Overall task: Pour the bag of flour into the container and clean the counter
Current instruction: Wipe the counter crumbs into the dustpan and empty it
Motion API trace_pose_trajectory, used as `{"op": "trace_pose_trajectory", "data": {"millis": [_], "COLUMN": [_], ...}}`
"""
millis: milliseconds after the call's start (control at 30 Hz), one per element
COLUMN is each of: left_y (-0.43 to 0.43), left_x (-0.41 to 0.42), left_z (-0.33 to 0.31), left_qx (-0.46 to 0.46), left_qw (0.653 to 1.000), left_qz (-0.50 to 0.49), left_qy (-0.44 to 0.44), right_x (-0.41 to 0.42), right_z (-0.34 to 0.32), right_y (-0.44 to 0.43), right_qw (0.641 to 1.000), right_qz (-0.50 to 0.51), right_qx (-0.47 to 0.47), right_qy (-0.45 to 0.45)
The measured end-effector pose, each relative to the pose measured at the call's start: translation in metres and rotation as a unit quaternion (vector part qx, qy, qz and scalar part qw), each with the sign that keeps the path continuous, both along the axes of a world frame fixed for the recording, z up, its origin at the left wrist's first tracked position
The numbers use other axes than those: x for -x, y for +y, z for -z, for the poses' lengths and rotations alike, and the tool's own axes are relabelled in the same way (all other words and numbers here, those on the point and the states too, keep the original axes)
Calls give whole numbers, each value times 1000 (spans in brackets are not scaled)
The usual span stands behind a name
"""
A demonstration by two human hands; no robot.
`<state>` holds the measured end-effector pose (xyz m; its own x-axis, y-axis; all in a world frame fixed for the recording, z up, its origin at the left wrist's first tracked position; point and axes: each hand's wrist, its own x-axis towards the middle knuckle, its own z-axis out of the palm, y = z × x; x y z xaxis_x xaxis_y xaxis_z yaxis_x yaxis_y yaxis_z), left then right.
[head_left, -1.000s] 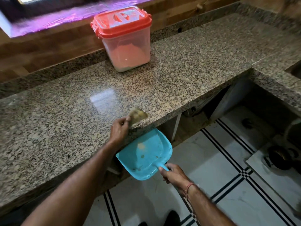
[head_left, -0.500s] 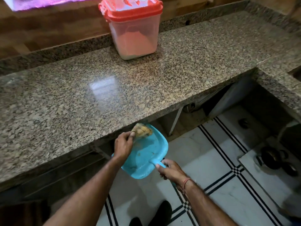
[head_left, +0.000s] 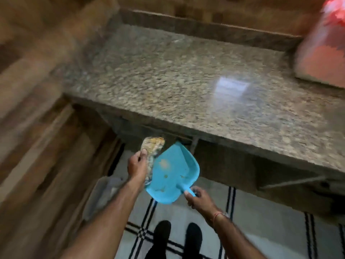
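My right hand [head_left: 200, 200] grips the handle of a blue dustpan [head_left: 172, 176], held below the front edge of the speckled granite counter [head_left: 186, 86]. A few specks and a pale smear lie in the pan. My left hand [head_left: 137, 165] holds a worn yellowish sponge [head_left: 152, 146] against the pan's left rim. The clear container with a red lid [head_left: 324, 47] stands on the counter at the far right, partly cut off, with pale flour inside. The whole view is blurred.
Wooden panelling [head_left: 37, 128] runs along the left. A greyish bin-like object [head_left: 100, 195] sits on the floor below my left forearm. White floor tiles with black lines [head_left: 261, 221] lie underneath, with my two dark shoes [head_left: 177, 234] on them.
The view has swung left, so the container now sits at the far right. Both hands with sponge and dustpan have come away from the counter edge and moved leftward together.
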<state>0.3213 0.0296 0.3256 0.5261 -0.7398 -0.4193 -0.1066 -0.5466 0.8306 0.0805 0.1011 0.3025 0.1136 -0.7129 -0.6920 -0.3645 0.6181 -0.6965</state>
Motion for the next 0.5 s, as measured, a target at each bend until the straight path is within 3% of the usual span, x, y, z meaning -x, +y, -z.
{"op": "trace_pose_trajectory", "data": {"millis": [167, 300, 500], "left_y": [59, 115, 194], "left_x": [-107, -149, -210], "left_z": [43, 54, 140], "left_qx": [-9, -22, -69], "left_qw": [985, 970, 941], "left_qz": [-170, -230, -327], "left_qy": [-38, -72, -62], "right_x": [-81, -135, -236], "right_z": [35, 61, 147], "right_y": [-13, -11, 6], "right_qw": [987, 975, 949], "right_qz": [-156, -219, -306], "right_qx": [-10, -13, -27], "right_qy": [33, 39, 77]}}
